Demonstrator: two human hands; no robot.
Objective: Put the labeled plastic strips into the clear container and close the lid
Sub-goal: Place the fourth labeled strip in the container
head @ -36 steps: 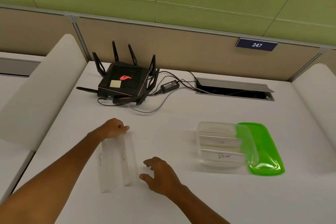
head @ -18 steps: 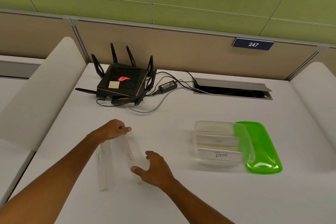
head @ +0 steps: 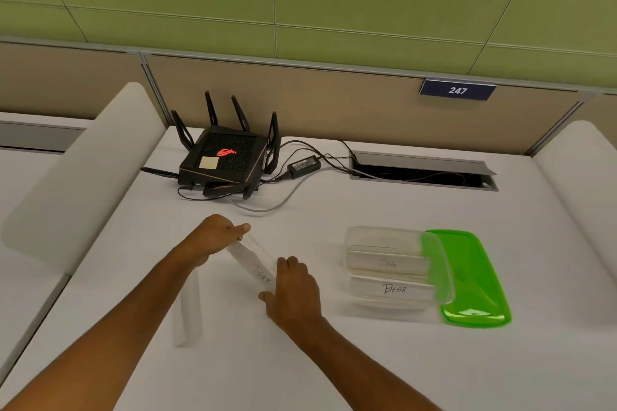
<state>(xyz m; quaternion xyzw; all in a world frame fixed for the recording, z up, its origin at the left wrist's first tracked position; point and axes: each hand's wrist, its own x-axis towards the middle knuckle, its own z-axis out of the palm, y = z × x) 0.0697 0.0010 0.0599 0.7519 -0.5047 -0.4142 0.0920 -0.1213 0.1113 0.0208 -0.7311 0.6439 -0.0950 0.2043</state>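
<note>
1. TIGER strip (head: pixel 254 264) lies diagonally near the desk's (head: pixel 334 360) front-left area, held at both ends.
2. Left hand (head: pixel 215 237) pinches its far end, fingers curled round it.
3. Right hand (head: pixel 293 290) touches its near end; whether fingers grasp it, cannot tell.
4. Second strip (head: pixel 189 314) lies flat on desk under left forearm.
5. Clear container (head: pixel 390 269) toward right edge, holding DOG strip (head: pixel 387 263) and BEAR strip (head: pixel 394 289).
6. Green lid (head: pixel 470 280) touches container's right side, off.
7. Router (head: pixel 223 158) at back edge.
</note>
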